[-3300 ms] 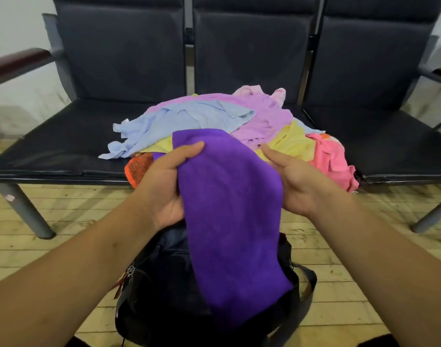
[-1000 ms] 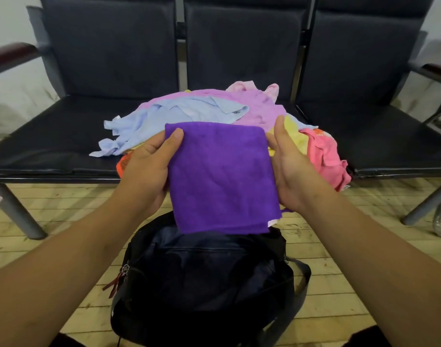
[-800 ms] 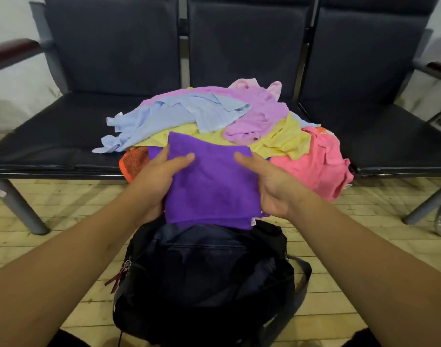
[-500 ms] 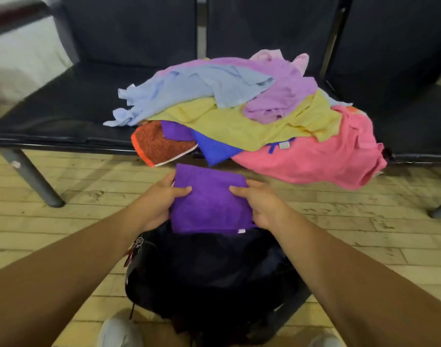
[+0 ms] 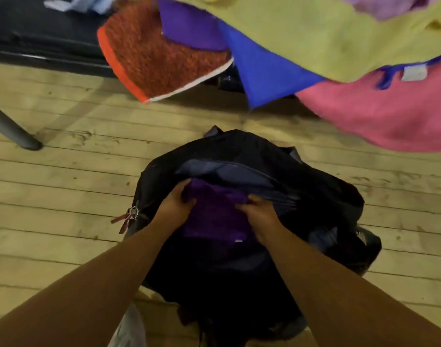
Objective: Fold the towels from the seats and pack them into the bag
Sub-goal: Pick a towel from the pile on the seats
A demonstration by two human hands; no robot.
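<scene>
A folded purple towel (image 5: 214, 214) sits in the open mouth of the black bag (image 5: 314, 194) on the floor. My left hand (image 5: 175, 204) grips the towel's left edge and my right hand (image 5: 258, 214) grips its right edge, both inside the bag's opening. Above, unfolded towels hang over the seat's front edge: an orange one (image 5: 154, 53), a blue one (image 5: 264, 71), a yellow one (image 5: 327, 33) and a pink one (image 5: 389, 111).
The dark seat (image 5: 39, 43) runs along the top left, with a metal leg (image 5: 9, 128) on the wooden plank floor (image 5: 64, 191). A zip pull (image 5: 129, 216) hangs at the bag's left side. A shoe tip (image 5: 129, 329) shows at the bottom.
Both hands lowered the folded purple towel from in front of the seat down into the bag's opening. The view tipped downward and closer to the bag.
</scene>
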